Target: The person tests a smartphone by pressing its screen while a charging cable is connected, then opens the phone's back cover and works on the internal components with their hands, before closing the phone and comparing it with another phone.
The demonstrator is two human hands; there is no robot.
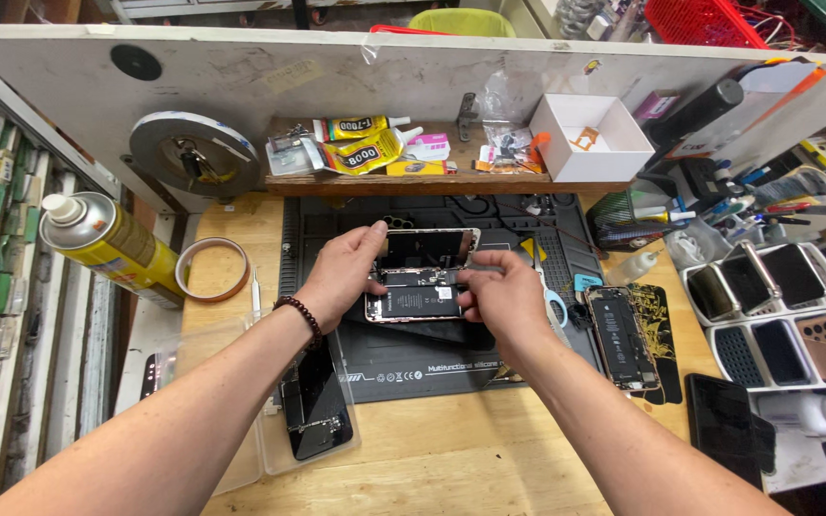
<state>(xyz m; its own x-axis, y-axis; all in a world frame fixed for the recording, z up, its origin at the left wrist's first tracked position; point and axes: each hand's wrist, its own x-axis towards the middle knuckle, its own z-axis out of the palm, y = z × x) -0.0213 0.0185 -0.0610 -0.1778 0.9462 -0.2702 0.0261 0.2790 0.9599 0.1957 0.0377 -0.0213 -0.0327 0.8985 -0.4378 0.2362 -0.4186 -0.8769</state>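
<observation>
Steadying the opened phone (413, 291) on the grey mat (432, 358), left hand (341, 277) grips its near-left edge; right hand (499, 296) pinches a thin tool just right; looks mid-teardown; next poke probably needs gentle aim.

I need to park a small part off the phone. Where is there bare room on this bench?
Bare wood runs along the near table edge, between the forearms, and the lower mat below the open phone is free. A smaller patch lies beside the tape ring. The right side is crowded: a second opened phone, phone trays, tool holder.
</observation>
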